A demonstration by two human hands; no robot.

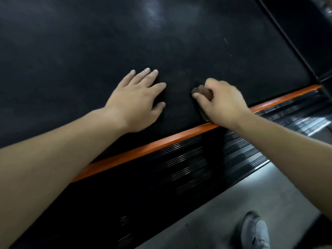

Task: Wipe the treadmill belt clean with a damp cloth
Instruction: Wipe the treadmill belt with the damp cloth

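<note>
The black treadmill belt [125,42] fills the upper part of the head view, with pale smears near its far middle. My left hand [136,101] lies flat on the belt, fingers spread and straight. To its right, my right hand [222,101] grips a small bunched brownish cloth [203,92] and presses it on the belt close to the near edge. Most of the cloth is hidden under the fingers and palm.
An orange strip [161,144] borders the belt's near edge, with a black ribbed side rail [179,168] below it. Grey floor [224,203] and a grey shoe [255,230] lie at bottom right. A black frame part [305,33] bounds the belt at upper right.
</note>
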